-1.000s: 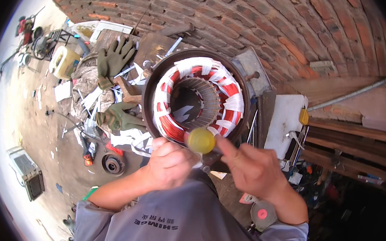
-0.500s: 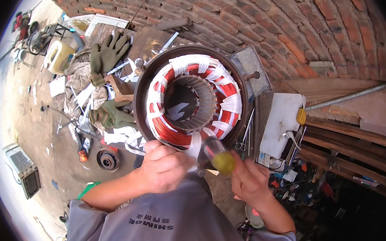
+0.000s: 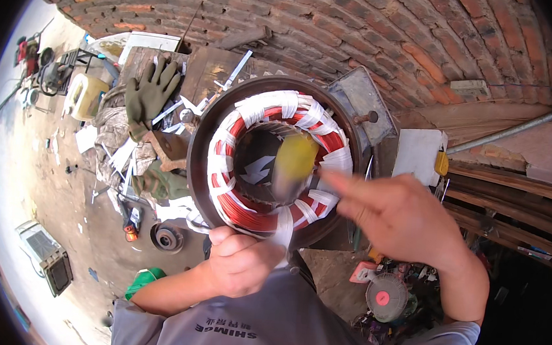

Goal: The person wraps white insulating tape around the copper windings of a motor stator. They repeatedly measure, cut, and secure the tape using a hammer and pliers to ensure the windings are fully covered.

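A round motor stator (image 3: 194, 156) stands before me, its ring of red copper windings (image 3: 247, 214) bound in places with white tape. My left hand (image 3: 243, 266) is closed at the near rim, pinching a white tape strip (image 3: 284, 230) that comes off the winding. Over the right side of the ring is my right hand (image 3: 402, 215), smeared by motion, its fingers curled. A blurred tool with a yellow end (image 3: 299, 153) sits at its fingertips, above the stator's bore; its exact kind cannot be made out. White scraps (image 3: 259, 169) show inside the bore.
Green work gloves (image 3: 151, 91) and paper strips lie on the bench to the left, near a yellowish jug (image 3: 88, 93). A brick wall (image 3: 339, 28) rises behind. At the right are wooden slats (image 3: 508, 191); a round grey fan-like thing (image 3: 386, 296) stands lower right.
My right hand has swung up and to the right, and the yellow-ended tool has moved from the near rim to over the bore. My left hand stays at the near rim with the tape.
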`<state>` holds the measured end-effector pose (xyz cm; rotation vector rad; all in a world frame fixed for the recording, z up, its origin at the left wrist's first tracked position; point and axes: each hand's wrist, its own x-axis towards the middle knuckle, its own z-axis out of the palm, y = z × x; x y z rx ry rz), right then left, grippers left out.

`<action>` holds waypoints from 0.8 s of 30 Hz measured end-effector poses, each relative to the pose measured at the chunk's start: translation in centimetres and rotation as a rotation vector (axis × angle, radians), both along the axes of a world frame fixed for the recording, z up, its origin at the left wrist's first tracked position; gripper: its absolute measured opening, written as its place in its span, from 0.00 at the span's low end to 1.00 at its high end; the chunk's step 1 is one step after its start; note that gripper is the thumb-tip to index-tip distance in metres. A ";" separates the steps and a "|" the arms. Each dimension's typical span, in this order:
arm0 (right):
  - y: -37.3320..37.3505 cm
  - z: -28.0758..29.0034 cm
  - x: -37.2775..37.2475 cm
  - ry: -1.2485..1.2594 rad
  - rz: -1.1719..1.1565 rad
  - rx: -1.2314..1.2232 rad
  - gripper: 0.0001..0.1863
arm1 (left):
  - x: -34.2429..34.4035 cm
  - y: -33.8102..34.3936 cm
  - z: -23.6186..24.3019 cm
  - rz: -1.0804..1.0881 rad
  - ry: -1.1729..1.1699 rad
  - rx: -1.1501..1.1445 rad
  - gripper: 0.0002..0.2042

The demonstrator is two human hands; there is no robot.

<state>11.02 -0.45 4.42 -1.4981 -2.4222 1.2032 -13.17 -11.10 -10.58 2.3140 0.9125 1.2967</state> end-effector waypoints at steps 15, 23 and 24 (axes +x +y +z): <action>-9.8 -8.4 10.8 0.609 -1.190 -0.067 0.24 | 0.2 -0.1 -0.2 -0.016 -0.002 -0.005 0.17; -17.2 -29.5 15.4 0.618 -1.500 -0.208 0.19 | 0.2 -0.3 1.5 0.069 0.076 0.016 0.21; -17.5 -30.7 15.3 0.627 -1.492 -0.187 0.18 | 0.1 -0.1 1.9 0.083 0.104 0.045 0.21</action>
